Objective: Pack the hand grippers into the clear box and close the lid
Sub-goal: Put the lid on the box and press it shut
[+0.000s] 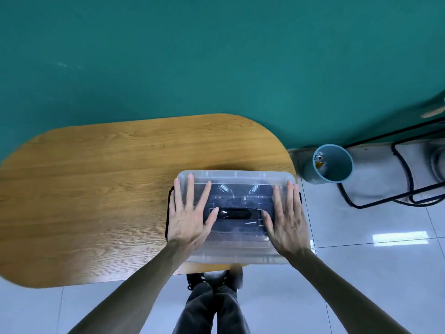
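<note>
Clear box (237,251) at near right table (96,189) edge, hand grippers (237,191) inside. Left hand (190,218), right hand (287,220) flat on lid (237,175), fingers spread. Judged light, stiff, slick plastic; press at lid ends.

Left hand (190,221) and right hand (287,220) flat on lid (237,175).

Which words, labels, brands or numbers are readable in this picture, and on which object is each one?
No text can be read in this picture.
The can inside the blue bin: its printing is too small and blurred to read.
The clear box and its lid, under both hands, show no label.
</note>
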`<state>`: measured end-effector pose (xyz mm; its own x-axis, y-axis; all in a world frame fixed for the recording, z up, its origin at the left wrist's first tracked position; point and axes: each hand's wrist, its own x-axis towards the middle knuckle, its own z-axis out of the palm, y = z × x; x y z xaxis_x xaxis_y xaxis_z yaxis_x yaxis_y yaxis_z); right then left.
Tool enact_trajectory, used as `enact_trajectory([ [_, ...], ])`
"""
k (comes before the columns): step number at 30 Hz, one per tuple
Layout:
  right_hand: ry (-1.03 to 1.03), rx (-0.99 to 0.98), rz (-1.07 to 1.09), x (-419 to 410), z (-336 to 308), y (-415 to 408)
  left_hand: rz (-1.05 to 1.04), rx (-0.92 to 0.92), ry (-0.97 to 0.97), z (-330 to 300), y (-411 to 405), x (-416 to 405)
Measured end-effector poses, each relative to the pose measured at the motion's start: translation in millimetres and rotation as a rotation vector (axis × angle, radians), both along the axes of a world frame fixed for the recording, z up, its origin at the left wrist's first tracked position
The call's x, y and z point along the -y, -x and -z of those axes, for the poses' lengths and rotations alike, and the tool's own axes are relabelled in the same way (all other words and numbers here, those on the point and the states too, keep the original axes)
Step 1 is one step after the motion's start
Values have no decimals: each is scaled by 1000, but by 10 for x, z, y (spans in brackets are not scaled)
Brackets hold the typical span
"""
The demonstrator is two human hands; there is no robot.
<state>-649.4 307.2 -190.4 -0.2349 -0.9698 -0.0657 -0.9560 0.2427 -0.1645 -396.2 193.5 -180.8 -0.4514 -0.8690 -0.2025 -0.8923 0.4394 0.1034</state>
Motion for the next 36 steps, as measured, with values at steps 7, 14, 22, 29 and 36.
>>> enact_trajectory([
  [7,-49,-14,-6,39,-28,47,-4,-50,-27,-17,8,17],
  [14,24,157,150,-193,-30,52,-98,-164,-74,24,-347,-220],
  [22,-30,252,233,-229,-9,3,-248,-218,-176,0,-328,-250],
  [29,30,345,161,-228,-81,39,-260,-234,-227,-52,-330,-255],
  [36,14,429,272,-239,-133,31,-377,-331,-257,-151,-333,-270],
])
